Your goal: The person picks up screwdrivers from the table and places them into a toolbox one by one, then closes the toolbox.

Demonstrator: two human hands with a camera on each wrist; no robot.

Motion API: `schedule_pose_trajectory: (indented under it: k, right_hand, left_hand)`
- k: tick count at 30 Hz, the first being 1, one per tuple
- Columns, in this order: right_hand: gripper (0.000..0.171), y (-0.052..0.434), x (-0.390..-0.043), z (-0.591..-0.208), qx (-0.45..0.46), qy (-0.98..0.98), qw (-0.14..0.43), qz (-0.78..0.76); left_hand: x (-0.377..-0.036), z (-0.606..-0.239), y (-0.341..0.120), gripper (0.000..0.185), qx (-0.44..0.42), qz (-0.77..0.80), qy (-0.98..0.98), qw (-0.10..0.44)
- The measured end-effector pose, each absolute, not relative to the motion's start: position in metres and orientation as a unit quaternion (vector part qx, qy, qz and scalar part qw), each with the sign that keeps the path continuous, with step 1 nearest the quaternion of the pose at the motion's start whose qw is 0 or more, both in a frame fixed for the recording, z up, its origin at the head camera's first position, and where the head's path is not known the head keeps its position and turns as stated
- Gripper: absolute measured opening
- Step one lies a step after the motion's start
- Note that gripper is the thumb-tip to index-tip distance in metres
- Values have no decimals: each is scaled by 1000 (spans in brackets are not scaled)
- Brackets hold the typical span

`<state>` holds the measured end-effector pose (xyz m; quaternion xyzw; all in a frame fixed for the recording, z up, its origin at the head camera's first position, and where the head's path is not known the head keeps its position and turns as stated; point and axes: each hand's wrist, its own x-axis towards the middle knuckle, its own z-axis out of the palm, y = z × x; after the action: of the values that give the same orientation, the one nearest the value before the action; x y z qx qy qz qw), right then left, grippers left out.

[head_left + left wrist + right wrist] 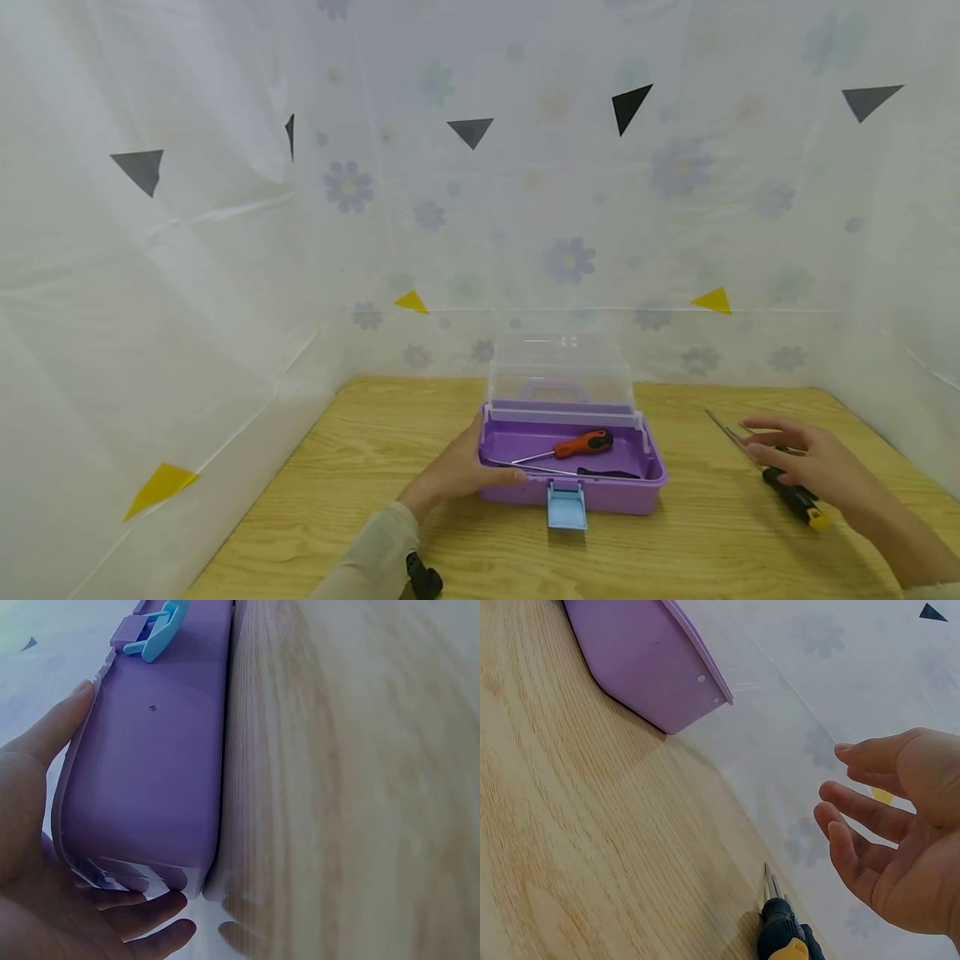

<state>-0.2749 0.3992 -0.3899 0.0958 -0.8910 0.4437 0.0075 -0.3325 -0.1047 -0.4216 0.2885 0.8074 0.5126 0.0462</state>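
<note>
Nearest, a black fitting sits beside the pale left sleeve, low over the wood-grained table. Just beyond, the left hand holds the left end of a purple toolbox, its thumb along the near rim and its fingers against the end wall. A pale blue latch hangs down the toolbox's near side. On the right, well apart from the toolbox, a black-and-yellow screwdriver lies with its shaft pointing far and left, and a second dark-handled tool lies close beside it. The right hand is just above them, fingers apart and loosely bent, holding nothing; it blocks part of both from the head view. Inside the toolbox, a dark screwdriver lies along the near wall, which partly hides it, and a red-and-black screwdriver lies slantwise farther in. The clear lid stands raised at the far side, leaving the top uncovered. Farthest off, flowered white sheeting bears yellow triangles and dark triangles.
</note>
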Motion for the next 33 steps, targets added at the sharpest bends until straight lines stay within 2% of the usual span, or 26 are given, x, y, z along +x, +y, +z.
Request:
schedule_pose_trajectory:
  k: [17,23,33]
  right_hand:
    - [65,419,-271,-396,56,-914,5,402]
    - [63,430,-273,-404,66,-947,17,313]
    - [72,439,-278,-416,35,-958,-39,283]
  left_hand:
    - [-332,-414,-101,117,286,508,811,51]
    - [-331,-415,-102,115,290,510,808,49]
    - [-332,-418,-104,117,292,512,806,48]
